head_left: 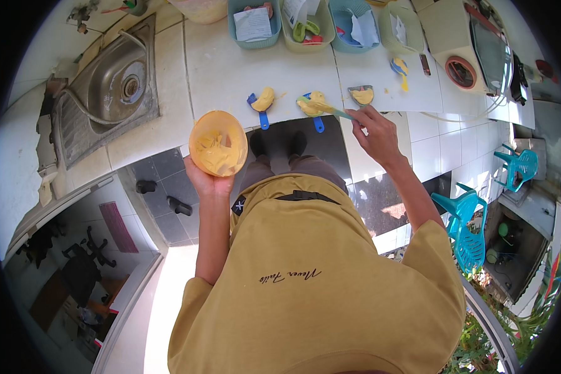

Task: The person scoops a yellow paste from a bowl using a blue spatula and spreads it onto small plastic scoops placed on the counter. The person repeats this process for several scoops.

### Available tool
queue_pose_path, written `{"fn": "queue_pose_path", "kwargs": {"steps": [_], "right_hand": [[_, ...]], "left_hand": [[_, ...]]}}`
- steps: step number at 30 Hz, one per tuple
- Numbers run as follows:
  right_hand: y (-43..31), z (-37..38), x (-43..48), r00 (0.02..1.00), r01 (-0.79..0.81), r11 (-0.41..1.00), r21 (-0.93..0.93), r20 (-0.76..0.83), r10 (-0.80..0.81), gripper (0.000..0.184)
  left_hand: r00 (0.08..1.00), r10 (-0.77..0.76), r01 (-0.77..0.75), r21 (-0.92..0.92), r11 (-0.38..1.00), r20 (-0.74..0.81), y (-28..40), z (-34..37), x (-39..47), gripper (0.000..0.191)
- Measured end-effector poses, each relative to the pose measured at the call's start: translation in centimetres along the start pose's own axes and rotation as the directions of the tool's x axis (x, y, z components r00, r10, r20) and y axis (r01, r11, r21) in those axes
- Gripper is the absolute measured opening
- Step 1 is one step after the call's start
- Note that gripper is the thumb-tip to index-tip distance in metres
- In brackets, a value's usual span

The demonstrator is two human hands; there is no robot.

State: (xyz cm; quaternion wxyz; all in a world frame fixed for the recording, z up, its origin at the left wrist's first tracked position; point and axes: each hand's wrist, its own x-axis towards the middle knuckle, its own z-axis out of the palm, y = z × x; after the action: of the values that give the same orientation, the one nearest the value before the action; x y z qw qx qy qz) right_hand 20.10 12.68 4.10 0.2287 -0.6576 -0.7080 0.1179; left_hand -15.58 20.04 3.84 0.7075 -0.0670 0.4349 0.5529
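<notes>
My left hand holds an orange plastic bowl from below, tipped so that the yellow paste smeared inside shows. In my right hand is the handle of a light green spatula. Its paste-coated head lies on a blue-handled tool covered with yellow paste at the counter's near edge. To the left of that, another blue-handled tool bears a mound of paste. A dark-rimmed, half-round piece with paste sits just beyond my right hand. Farther right lies a blue and white piece smeared with paste.
Plastic baskets with papers and coloured items line the back of the white tiled counter. A steel sink is set in at the left. At the right stands a cream-coloured appliance; turquoise plastic chairs are beyond my right arm.
</notes>
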Motion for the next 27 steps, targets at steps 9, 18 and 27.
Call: {"fn": "queue_pose_path", "kwargs": {"steps": [9,18,27], "right_hand": [[0.4,-0.2,-0.1,0.992,0.039,0.993,-0.108,0.122,-0.025,0.032],[-0.2,0.6,0.8,0.994,0.082,0.994,-0.072,0.081,-0.076,0.032],[0.7,-0.4,-0.2,0.993,0.066,0.991,-0.120,0.104,-0.053,0.032]], "left_hand": [[1.000,-0.002,0.001,-0.021,1.000,-0.006,0.1,-1.0,0.0,0.050],[0.999,0.004,-0.003,0.011,1.000,-0.034,0.0,-0.7,-0.2,0.054],[0.999,-0.032,0.033,-0.045,0.998,0.026,0.3,-1.3,-0.1,0.047]]}}
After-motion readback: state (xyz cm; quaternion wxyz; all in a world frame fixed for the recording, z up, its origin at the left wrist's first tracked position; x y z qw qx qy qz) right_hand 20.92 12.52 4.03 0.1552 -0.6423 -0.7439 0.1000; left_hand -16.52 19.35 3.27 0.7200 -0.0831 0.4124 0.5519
